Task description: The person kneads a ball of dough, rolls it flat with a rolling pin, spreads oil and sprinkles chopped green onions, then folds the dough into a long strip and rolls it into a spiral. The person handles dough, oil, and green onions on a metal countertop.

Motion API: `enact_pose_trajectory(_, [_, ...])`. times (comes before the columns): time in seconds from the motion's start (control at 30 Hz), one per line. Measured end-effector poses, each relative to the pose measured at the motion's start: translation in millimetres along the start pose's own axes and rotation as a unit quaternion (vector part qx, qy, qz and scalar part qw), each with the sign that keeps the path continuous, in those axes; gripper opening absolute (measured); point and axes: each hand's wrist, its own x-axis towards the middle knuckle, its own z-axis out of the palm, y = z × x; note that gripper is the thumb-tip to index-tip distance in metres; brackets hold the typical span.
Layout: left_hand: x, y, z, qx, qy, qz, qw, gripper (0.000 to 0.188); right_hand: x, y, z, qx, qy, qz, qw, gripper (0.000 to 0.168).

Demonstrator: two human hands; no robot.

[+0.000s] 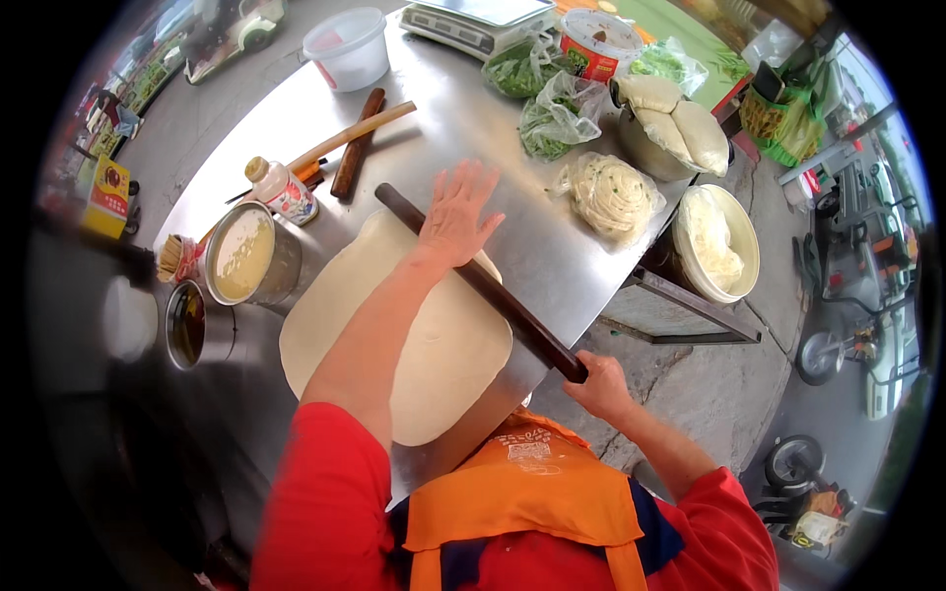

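Note:
A wide, thin sheet of pale dough (443, 354) lies on the steel table before me. Across its right side runs a long dark wooden rolling pin (514, 303), slanting from the upper left to the lower right. My right hand (602, 384) is closed around the pin's near end at the table's edge. Over the pin's far half my left hand (462, 214) is laid flat with its fingers apart and pointing away from me. Its palm hides part of the pin; whether it presses on it I cannot tell. My left forearm covers the middle of the dough.
Left stand a pot of pale batter (242, 255), a pot of dark liquid (186, 325) and a bottle (284, 192). Beyond lie wooden sticks (358, 144). Bagged dough (610, 193), bagged greens (562, 118) and a dough-filled pot (658, 148) stand right, near a white bucket (746, 251).

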Motion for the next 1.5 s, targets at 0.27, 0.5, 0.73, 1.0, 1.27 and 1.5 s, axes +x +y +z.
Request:
enact_pose_trajectory(0.27, [-247.3, -23.1, -109.5, 0.100, 0.030, -0.027, 0.994, 0.060, -61.3, -75.8, 86.5, -0.117, -0.120, -0.153, 0.974, 0.036])
enact_pose_trajectory(0.5, [-199.7, -34.0, -99.1, 0.024, 0.065, -0.166, 0.984, 0.066, -105.1, -101.8, 129.2, -0.229, -0.028, -0.198, 0.953, 0.037])
enact_pose_trajectory(0.73, [-289.6, -51.3, -103.6, 0.100, -0.059, -0.135, 0.984, 0.060, -117.9, -82.8, 193.9, -0.352, 0.048, -0.252, 0.900, 0.013])
enact_pose_trajectory(1.0, [-386.9, -56.4, -156.9, 0.056, -0.003, -0.117, 0.992, 0.054, -127.1, -117.0, 188.0, -0.205, -0.014, -0.297, 0.933, 0.011])
enact_pose_trajectory(1.27, [-369.7, -46.8, -134.5, 0.099, 0.051, -0.122, 0.986, 0.051, -119.4, -111.8, 137.0, -0.190, -0.187, -0.143, 0.953, 0.017])
enact_pose_trajectory(1.5, [-278.3, -54.5, -95.9, 0.102, 0.135, -0.164, 0.972, 0.041, -102.4, -91.5, 86.7, -0.093, -0.180, -0.028, 0.979, 0.034])
